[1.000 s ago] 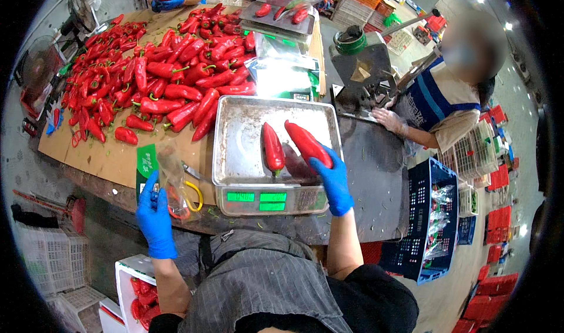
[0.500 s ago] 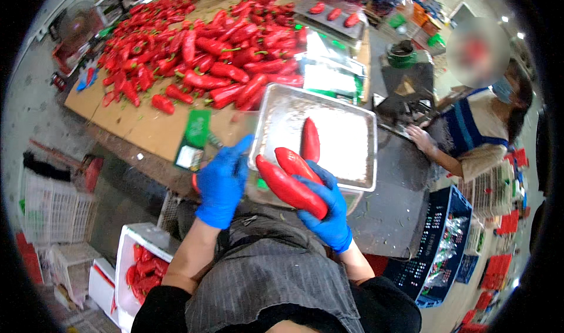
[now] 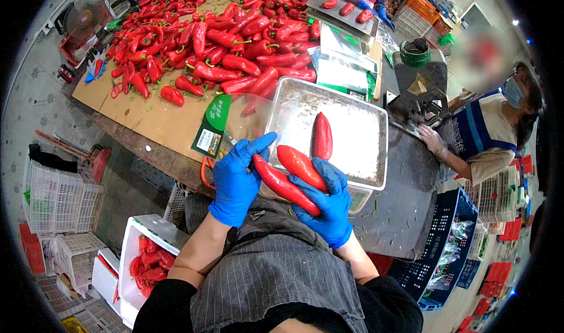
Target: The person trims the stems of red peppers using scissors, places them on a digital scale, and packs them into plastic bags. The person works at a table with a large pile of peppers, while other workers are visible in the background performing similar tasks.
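I see the right blue-gloved hand [image 3: 326,201] clamped around two long, glossy red peppers [image 3: 281,183] at the near-left corner of the shallow, worn metal tray [image 3: 355,121]. The left blue-gloved hand [image 3: 238,180], apart from the right, is at a clear plastic bag with a green label [image 3: 212,121], left of the tray; I cannot tell whether its fingers close on the film. A lone red pepper [image 3: 322,136] lies in the tray; a heap of red peppers [image 3: 235,69] lies beyond its left side, on the cardboard-topped counter [image 3: 141,115]. I judge the slick skins could slip if the right grip loosens, or a pepper tip could snag the thin film.
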A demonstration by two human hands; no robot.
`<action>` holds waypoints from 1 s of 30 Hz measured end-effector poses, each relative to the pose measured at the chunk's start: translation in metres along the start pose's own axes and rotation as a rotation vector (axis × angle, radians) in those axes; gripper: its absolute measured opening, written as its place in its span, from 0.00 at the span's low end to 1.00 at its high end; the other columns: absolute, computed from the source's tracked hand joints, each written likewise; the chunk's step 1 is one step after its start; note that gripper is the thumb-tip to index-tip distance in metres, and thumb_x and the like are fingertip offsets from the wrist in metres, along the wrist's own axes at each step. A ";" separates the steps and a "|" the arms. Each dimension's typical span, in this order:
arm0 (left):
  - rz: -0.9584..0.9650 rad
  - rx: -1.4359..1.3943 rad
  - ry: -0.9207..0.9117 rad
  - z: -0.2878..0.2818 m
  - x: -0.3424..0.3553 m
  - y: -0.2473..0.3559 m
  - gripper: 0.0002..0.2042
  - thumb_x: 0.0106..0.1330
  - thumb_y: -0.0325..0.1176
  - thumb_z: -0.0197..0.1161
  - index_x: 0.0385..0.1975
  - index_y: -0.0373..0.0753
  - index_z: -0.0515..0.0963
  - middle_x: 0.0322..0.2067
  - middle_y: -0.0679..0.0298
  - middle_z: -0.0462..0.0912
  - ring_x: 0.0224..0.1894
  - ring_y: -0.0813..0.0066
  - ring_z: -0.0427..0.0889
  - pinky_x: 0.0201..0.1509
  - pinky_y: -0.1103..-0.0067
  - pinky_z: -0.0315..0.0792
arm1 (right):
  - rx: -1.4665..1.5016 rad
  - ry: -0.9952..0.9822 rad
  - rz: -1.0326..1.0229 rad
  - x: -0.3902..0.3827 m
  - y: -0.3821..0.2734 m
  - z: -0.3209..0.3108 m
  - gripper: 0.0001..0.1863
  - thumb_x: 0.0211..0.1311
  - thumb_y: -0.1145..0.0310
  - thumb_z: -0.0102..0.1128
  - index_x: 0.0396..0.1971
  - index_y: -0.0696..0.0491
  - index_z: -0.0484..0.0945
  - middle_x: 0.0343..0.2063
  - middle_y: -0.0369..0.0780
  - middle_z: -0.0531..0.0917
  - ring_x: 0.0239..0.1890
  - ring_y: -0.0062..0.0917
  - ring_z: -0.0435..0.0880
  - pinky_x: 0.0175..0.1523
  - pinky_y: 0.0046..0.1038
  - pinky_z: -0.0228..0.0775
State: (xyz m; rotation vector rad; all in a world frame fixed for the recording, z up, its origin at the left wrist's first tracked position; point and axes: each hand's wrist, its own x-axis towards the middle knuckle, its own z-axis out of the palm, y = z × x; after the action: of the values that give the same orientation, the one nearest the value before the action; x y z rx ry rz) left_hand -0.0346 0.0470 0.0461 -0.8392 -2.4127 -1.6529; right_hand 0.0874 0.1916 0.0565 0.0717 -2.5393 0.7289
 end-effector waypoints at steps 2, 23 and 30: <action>-0.012 0.001 -0.025 -0.001 0.001 -0.001 0.19 0.52 0.18 0.58 0.44 0.45 0.77 0.27 0.62 0.77 0.29 0.76 0.76 0.34 0.81 0.69 | -0.013 0.005 0.000 0.000 0.001 0.000 0.30 0.33 0.67 0.69 0.46 0.38 0.76 0.53 0.41 0.68 0.52 0.41 0.67 0.54 0.36 0.64; -0.507 -0.740 -0.761 -0.028 0.027 -0.021 0.21 0.50 0.28 0.65 0.46 0.34 0.72 0.43 0.62 0.77 0.46 0.75 0.74 0.53 0.78 0.67 | 0.005 -0.194 -0.191 0.001 0.022 -0.001 0.32 0.34 0.61 0.67 0.49 0.34 0.72 0.54 0.42 0.68 0.51 0.43 0.69 0.52 0.38 0.65; -0.485 -0.588 -0.766 -0.023 0.027 -0.020 0.16 0.50 0.28 0.65 0.40 0.35 0.74 0.38 0.64 0.78 0.42 0.78 0.75 0.49 0.79 0.69 | -0.037 -0.265 -0.228 0.006 0.027 -0.004 0.31 0.38 0.58 0.65 0.50 0.32 0.71 0.53 0.40 0.68 0.51 0.43 0.69 0.50 0.38 0.68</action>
State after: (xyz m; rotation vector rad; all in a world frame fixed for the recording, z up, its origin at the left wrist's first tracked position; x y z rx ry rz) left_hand -0.0726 0.0314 0.0487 -1.2088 -2.7750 -2.7245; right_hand 0.0790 0.2168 0.0489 0.4662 -2.7310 0.6157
